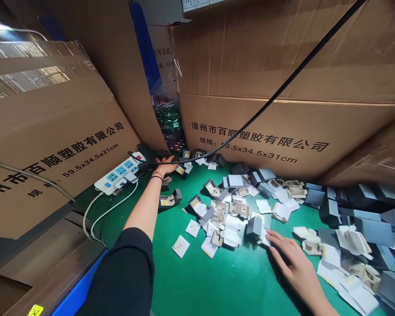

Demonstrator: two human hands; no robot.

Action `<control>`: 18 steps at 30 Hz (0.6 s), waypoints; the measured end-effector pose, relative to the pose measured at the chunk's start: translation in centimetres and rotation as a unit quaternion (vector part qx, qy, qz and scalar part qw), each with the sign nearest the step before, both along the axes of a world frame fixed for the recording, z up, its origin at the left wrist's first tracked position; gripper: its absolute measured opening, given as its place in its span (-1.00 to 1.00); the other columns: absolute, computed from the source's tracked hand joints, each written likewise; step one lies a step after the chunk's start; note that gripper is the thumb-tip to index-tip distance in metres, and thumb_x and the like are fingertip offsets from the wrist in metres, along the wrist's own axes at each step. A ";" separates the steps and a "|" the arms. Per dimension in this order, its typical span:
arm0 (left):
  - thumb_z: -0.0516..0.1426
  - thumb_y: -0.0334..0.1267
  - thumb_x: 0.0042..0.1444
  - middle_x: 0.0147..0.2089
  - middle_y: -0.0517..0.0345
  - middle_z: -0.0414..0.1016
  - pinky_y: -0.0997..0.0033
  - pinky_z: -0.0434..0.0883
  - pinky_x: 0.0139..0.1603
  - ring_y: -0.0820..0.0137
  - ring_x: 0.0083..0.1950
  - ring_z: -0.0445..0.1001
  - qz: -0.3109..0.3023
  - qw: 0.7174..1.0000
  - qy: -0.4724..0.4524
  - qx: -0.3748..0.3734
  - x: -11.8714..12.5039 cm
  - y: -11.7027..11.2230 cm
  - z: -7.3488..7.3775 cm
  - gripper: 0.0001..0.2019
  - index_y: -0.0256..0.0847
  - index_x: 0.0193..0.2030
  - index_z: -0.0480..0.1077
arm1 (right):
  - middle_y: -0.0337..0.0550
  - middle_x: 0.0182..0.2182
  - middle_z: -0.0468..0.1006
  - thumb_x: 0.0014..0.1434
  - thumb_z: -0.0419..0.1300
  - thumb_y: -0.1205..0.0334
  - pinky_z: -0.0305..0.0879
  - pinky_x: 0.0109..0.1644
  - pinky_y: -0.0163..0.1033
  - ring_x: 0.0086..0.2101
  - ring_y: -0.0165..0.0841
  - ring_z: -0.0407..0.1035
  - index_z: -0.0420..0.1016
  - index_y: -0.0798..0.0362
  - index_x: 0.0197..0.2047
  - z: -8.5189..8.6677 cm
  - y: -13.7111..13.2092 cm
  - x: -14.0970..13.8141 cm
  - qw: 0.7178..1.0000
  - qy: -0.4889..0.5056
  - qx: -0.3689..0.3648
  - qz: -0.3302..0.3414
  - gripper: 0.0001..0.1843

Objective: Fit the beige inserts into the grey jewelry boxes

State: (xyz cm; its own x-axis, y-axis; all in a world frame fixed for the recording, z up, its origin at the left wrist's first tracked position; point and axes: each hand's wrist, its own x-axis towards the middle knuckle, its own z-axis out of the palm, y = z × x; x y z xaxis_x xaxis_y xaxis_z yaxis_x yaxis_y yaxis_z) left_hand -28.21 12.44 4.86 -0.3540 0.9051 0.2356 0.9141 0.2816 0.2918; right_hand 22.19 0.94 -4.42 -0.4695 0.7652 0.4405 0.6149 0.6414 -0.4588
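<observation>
My left hand (166, 166) is stretched far out to the corner beside the power strip, against small black boxes (163, 153). Its fingers are partly hidden there, so a grip cannot be made out. A thin dark band circles that wrist. My right hand (291, 260) is open, fingers extended, the fingertips at a white paper piece (265, 239) beside a small dark grey box (254, 228). Left of it lies a heap of white paper cards and cardboard inserts (232, 230). Open small boxes with pale linings (200, 207) stand behind the heap.
A white power strip (118, 174) with plugged-in cables lies at the left. Large cardboard cartons (250, 118) wall in the green tabletop (197, 285). A black cable (276, 94) hangs diagonally across the view. Several grey boxes (373, 230) and papers are piled at the right.
</observation>
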 end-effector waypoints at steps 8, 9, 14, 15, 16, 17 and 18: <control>0.10 -0.34 0.10 -0.06 0.01 0.58 0.26 0.32 0.23 0.21 0.24 0.35 -0.058 0.993 -0.043 -0.090 4.0 -4.2 -1.3 -0.67 -0.18 0.02 0.48 | -0.13 -0.02 0.57 0.29 0.05 0.08 0.49 -0.11 -0.06 -0.11 -0.19 0.48 0.47 -0.07 -0.01 0.3 0.0 0.0 1.000 0.006 -0.011 0.000 -0.72; 0.09 -0.34 0.12 -0.07 0.04 0.58 0.29 0.30 0.25 0.25 0.28 0.31 -0.071 0.992 -0.047 -0.088 4.8 -4.9 -1.3 -0.66 -0.17 0.05 0.46 | -0.13 -0.02 0.57 0.29 0.05 0.08 0.49 -0.11 -0.06 -0.11 -0.19 0.47 0.47 -0.07 -0.01 0.3 0.0 0.0 1.000 0.006 -0.012 0.001 -0.71; 0.12 -0.26 0.12 -0.02 0.00 0.51 0.32 0.39 0.14 0.26 0.14 0.40 -0.143 0.986 -0.073 -0.047 8.3 -7.6 -1.0 -0.62 -0.20 0.10 0.41 | -0.12 -0.01 0.56 0.29 0.04 0.06 0.48 -0.10 -0.06 -0.12 -0.19 0.47 0.48 -0.08 -0.01 0.1 -0.1 0.1 1.000 0.008 -0.017 -0.002 -0.70; 0.13 -0.25 0.12 0.01 -0.01 0.50 0.30 0.39 0.13 0.25 0.12 0.40 -0.157 0.984 -0.074 -0.039 8.7 -7.8 -0.9 -0.63 -0.20 0.08 0.42 | -0.13 -0.01 0.56 0.29 0.04 0.06 0.48 -0.09 -0.06 -0.11 -0.20 0.47 0.47 -0.08 -0.01 0.1 -0.1 0.1 1.000 0.009 -0.016 -0.002 -0.70; 0.12 -0.25 0.13 0.02 0.00 0.49 0.29 0.38 0.14 0.24 0.13 0.39 -0.169 0.982 -0.074 -0.034 9.2 -8.0 -0.8 -0.66 -0.19 0.05 0.44 | -0.13 -0.01 0.56 0.29 0.05 0.06 0.47 -0.09 -0.07 -0.10 -0.20 0.47 0.47 -0.07 -0.01 0.1 -0.1 0.1 1.000 0.010 -0.016 -0.001 -0.71; 0.11 -0.24 0.14 0.02 0.01 0.49 0.28 0.37 0.15 0.23 0.13 0.38 -0.180 0.980 -0.074 -0.029 9.5 -8.1 -0.8 -0.69 -0.18 0.03 0.45 | -0.13 -0.02 0.56 0.29 0.05 0.06 0.47 -0.08 -0.07 -0.10 -0.20 0.47 0.47 -0.07 -0.01 0.1 -0.1 0.1 1.000 0.010 -0.017 -0.002 -0.71; 0.11 -0.23 0.15 0.02 0.02 0.49 0.27 0.36 0.15 0.23 0.12 0.38 -0.191 0.978 -0.076 -0.024 9.7 -8.2 -0.8 -0.70 -0.18 0.01 0.46 | -0.13 -0.02 0.57 0.29 0.04 0.06 0.47 -0.08 -0.07 -0.09 -0.20 0.47 0.47 -0.07 -0.01 0.1 -0.2 0.1 1.000 0.010 -0.017 -0.004 -0.71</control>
